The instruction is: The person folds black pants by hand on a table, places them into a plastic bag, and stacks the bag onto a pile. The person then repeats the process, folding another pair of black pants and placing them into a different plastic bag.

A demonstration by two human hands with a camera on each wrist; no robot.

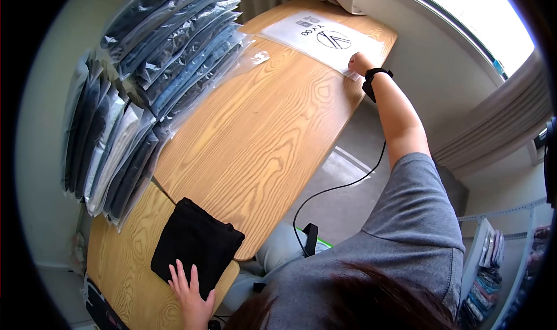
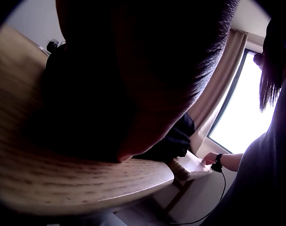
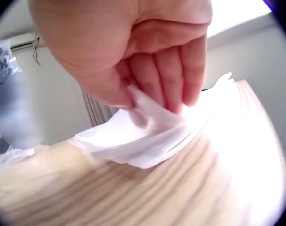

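A folded black garment (image 1: 194, 237) lies at the near end of the wooden table. My left hand (image 1: 190, 298) rests on its near edge with the fingers spread and straight. In the left wrist view, that hand (image 2: 147, 84) is a dark shape close over the wood. At the table's far end lies a flat, frosted plastic bag (image 1: 301, 37) with a black circular logo. My right hand (image 1: 361, 64) reaches out to the bag's near corner. Seen from the right wrist, thumb and curled fingers pinch the bag's edge (image 3: 143, 141) and lift it into a fold.
Bagged folded clothes stand in a tall stack (image 1: 180, 45) and a shorter row (image 1: 113, 150) along the table's left side. A black cable (image 1: 336, 188) hangs from my right wrist past the table edge. Curtains (image 1: 499, 121) and a window are on the right, with clothes shelves (image 1: 487, 272) behind.
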